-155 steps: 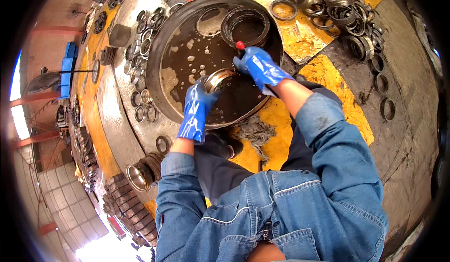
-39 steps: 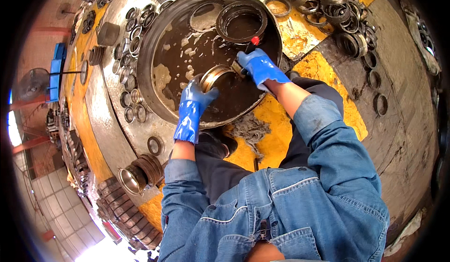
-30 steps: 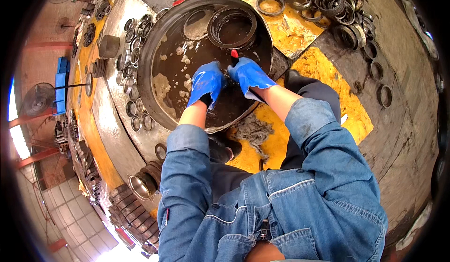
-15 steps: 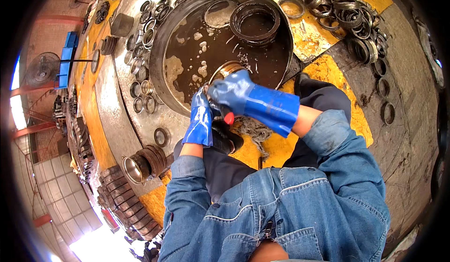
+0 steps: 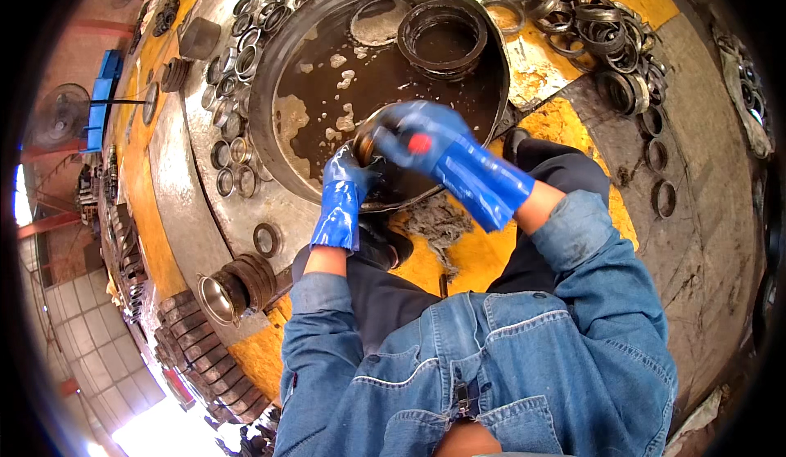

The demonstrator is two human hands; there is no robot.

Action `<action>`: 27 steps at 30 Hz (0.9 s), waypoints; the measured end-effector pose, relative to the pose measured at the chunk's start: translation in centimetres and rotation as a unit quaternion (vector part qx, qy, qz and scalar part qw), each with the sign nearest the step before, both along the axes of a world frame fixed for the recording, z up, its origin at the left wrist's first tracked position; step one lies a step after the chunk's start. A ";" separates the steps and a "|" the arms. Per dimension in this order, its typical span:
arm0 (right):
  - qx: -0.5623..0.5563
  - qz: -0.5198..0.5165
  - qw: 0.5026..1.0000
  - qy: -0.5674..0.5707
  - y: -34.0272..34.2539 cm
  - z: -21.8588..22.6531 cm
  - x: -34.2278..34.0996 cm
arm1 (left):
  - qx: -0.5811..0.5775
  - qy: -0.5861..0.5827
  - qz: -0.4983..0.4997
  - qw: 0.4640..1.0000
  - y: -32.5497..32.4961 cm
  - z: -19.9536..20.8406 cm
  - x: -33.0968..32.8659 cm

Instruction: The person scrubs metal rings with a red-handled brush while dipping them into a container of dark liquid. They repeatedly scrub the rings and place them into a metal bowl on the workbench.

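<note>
Both my hands wear long blue rubber gloves over the near edge of a wide round tub (image 5: 260, 105) of dark liquid. My left hand (image 5: 342, 177) is closed on a metal ring (image 5: 365, 139), tilted above the liquid and partly covered by the gloves. My right hand (image 5: 422, 134), smeared by motion, is closed round a tool whose red handle end (image 5: 420, 143) shows; the rest of the tool is hidden. A thick dark ring (image 5: 442, 66) stands in the far right of the tub, with pale foam patches (image 5: 292, 120) floating on the liquid.
Many small metal rings (image 5: 221, 113) stand left of the tub. A tangled heap of rings (image 5: 602, 27) lies at the far right, with single rings (image 5: 664, 199) nearer me. A grey rag (image 5: 438, 224) lies between my feet. Stacked rings (image 5: 237, 289) sit at lower left.
My right hand has turned and shifted slightly, taking the tool's red end up from below the glove to above the tub's near edge. The ring now stands more edge-on.
</note>
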State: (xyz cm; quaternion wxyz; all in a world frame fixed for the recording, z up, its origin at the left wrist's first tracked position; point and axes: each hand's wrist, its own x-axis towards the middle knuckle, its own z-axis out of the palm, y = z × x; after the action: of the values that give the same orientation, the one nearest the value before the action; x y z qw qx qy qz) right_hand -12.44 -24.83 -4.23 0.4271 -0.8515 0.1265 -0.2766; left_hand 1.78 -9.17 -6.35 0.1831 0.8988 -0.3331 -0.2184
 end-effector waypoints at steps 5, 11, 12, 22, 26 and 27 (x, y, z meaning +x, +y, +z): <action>-0.122 0.106 0.984 0.074 0.8 0.4 0.7 | -0.058 0.002 -0.019 0.998 1.8 -3.2 1.9; 0.297 -0.167 0.912 0.228 -5.6 -2.7 1.4 | 0.056 -0.011 0.013 0.998 -0.3 1.8 -0.3; 0.278 -0.213 0.905 0.243 -6.4 -4.2 1.6 | 0.074 -0.006 0.012 0.997 -0.8 1.7 -0.3; 0.309 -0.217 0.883 0.278 -5.6 -7.3 1.5 | 0.193 -0.121 -0.149 0.962 -11.6 3.6 0.4; 0.268 -0.172 0.891 0.324 -5.6 -8.5 1.3 | 0.175 -0.140 -0.235 0.946 -13.7 2.1 -1.8; 0.264 -0.144 0.894 0.331 -5.3 -8.1 1.3 | 0.181 -0.141 -0.240 0.943 -13.4 1.9 -1.8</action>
State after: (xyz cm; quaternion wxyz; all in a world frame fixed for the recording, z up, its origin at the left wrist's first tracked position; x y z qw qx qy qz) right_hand -11.11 -30.17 -12.30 0.5249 -0.7222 0.4505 0.0063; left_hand 0.00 -22.54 -4.49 -0.0890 0.8318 -0.5164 -0.1832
